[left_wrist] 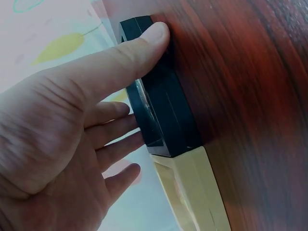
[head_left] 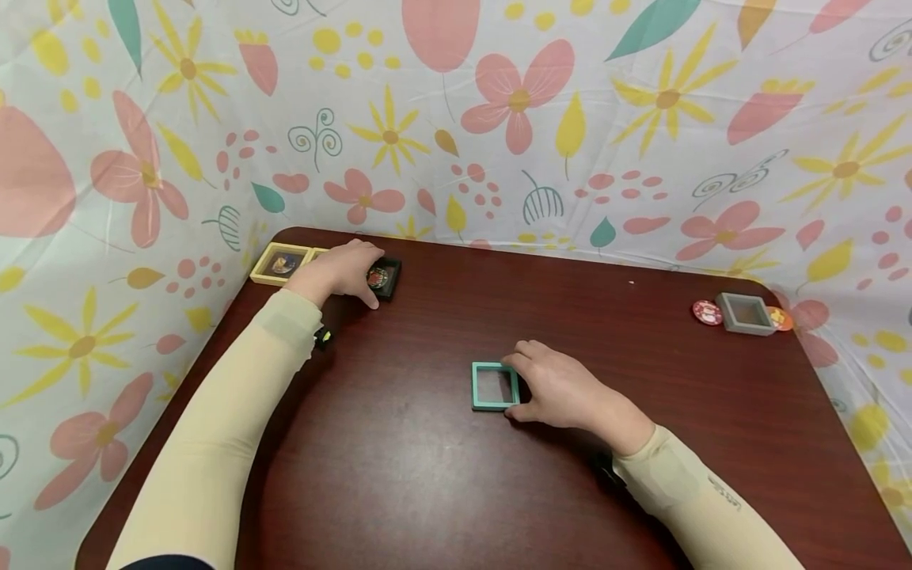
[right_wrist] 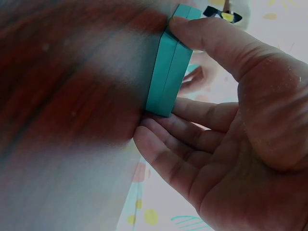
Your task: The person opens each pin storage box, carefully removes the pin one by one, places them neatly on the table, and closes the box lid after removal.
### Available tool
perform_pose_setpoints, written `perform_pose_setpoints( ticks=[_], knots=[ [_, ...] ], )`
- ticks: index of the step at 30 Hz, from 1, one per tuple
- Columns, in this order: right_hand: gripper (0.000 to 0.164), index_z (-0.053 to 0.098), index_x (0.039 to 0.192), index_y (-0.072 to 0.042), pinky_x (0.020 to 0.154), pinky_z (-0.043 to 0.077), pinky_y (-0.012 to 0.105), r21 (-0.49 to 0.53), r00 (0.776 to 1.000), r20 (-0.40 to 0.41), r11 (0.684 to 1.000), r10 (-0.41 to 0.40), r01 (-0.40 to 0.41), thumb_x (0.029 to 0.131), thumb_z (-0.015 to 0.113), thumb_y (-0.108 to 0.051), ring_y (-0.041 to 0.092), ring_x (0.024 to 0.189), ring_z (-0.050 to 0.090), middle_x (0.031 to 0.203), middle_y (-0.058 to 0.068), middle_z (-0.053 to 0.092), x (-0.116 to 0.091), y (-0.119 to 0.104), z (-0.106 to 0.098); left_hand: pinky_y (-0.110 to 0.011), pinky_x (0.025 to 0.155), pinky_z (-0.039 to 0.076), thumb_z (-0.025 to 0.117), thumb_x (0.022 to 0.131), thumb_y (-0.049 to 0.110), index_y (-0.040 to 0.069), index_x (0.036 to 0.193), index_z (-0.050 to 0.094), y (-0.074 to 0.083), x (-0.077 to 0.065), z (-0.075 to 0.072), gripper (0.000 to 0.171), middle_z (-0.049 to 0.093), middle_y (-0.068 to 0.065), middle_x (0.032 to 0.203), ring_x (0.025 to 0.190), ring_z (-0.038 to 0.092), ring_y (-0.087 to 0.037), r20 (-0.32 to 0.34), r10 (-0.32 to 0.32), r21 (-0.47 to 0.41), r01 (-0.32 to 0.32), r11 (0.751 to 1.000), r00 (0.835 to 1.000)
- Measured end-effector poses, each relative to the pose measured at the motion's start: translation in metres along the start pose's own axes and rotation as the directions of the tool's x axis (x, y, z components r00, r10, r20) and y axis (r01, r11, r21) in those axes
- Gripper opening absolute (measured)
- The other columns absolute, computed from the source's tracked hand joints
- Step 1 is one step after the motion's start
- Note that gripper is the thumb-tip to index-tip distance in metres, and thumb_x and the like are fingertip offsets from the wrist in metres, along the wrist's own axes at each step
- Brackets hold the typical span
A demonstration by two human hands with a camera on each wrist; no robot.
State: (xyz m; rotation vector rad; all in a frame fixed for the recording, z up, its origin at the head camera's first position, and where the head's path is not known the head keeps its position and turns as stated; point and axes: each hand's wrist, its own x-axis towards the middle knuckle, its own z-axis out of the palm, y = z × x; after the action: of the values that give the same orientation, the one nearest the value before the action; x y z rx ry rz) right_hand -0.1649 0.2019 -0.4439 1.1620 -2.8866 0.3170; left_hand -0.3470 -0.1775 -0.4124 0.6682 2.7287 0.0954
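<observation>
Fingers of the right hand (head_left: 563, 388) pinch a teal square frame (head_left: 475, 388) at its right side — thumb at the near corner, fingertips at the far one — around the middle of the dark wooden surface (head_left: 399, 475). At far left, the left hand (head_left: 342, 269) has its fingers spread about a black frame (head_left: 397, 279); whether they grip it, I cannot tell. Yellow frames (head_left: 269, 280) adjoin it leftward. At far right, a grey frame (head_left: 751, 330) sits between two round discs (head_left: 708, 312).

Walled by white cloth (head_left: 427, 103) printed with pink and yellow flowers; furnished with a dark reddish-brown desk (head_left: 442, 317), softly glossed by light.
</observation>
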Motion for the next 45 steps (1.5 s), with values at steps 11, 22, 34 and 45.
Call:
perform_pose_setpoints(
  ticks=[11,22,34,45],
  knots=[
    [0.067,0.064,0.119,-0.009,0.07,0.046,0.03,-0.006,1.0,0.002,1.0,0.001,-0.001,0.068,0.083,-0.048,0.011,0.087,0.045,0.101,-0.004,0.05,0.001,-0.001,0.0,-0.048,0.103,0.036,0.089,0.069,0.041,0.009,0.148,0.042,0.004,0.004,0.001,0.097,0.041,-0.01,0.149,0.134,0.036,-0.029,-0.021,-0.056,0.001,0.056,0.998,0.998],
    [0.076,0.058,0.133,-0.01,0.069,0.046,0.03,-0.052,0.999,0.022,0.998,-0.028,0.029,0.073,0.079,-0.051,0.013,0.09,0.044,0.102,-0.003,0.047,0.0,0.0,0.001,-0.046,0.1,0.039,0.091,0.065,0.037,0.01,0.146,0.044,0.013,0.004,-0.004,0.098,0.046,-0.01,0.145,0.129,0.043,-0.029,-0.016,-0.074,0.024,0.074,0.997,0.997],
    [0.068,0.061,0.126,-0.012,0.071,0.046,0.031,-0.014,0.999,0.043,1.0,0.014,-0.013,0.067,0.078,-0.041,0.011,0.093,0.044,0.108,-0.005,0.048,-0.004,0.027,-0.009,-0.046,0.1,0.039,0.092,0.064,0.037,0.009,0.145,0.045,0.017,0.003,-0.007,0.098,0.048,-0.01,0.143,0.127,0.045,-0.028,-0.018,-0.095,0.032,0.095,0.995,0.995],
    [0.072,0.058,0.128,-0.004,0.085,0.044,0.044,-0.027,0.978,0.042,0.979,0.205,-0.204,0.068,0.081,-0.037,0.024,0.103,0.048,0.116,0.008,0.052,-0.032,0.123,-0.033,-0.045,0.1,0.04,0.092,0.063,0.041,0.011,0.144,0.045,0.014,0.01,-0.004,0.098,0.048,-0.008,0.142,0.125,0.046,-0.027,-0.003,-0.104,0.074,0.104,0.992,0.995]
  ],
)
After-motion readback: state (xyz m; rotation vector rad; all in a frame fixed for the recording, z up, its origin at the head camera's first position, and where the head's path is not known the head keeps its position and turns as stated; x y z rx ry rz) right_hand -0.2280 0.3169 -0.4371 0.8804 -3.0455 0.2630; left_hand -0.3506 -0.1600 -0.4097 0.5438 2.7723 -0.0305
